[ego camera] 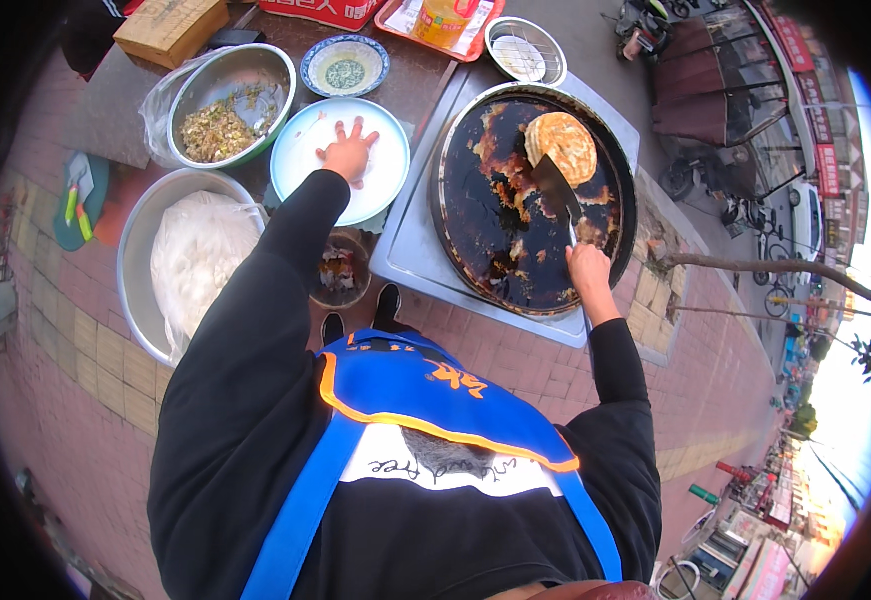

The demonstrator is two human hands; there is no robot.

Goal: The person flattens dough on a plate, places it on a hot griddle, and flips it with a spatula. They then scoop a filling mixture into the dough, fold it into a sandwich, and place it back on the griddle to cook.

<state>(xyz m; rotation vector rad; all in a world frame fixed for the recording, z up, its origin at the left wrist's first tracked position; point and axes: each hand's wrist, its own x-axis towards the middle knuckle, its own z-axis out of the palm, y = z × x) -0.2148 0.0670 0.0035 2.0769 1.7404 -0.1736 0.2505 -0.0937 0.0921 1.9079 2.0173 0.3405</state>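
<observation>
My left hand (349, 154) rests with fingers spread over a white round plate with a light-blue rim (297, 161); whether something thin lies under the palm, I cannot tell. My right hand (590, 271) grips the handle of a metal spatula (553, 182). The spatula's dark blade meets the lower left edge of a browned round flatbread (564, 142), which lies in the upper right of a large black griddle pan (480, 225). Oil and browned scraps coat the pan's surface.
Left of the plate are a metal bowl of chopped filling (214, 135) and a large basin (132, 255) holding a plastic-covered white mass. A patterned bowl (345, 66), an oil jug (443, 24) and a wire-racked bowl (525, 51) stand beyond. A bin (342, 289) sits below.
</observation>
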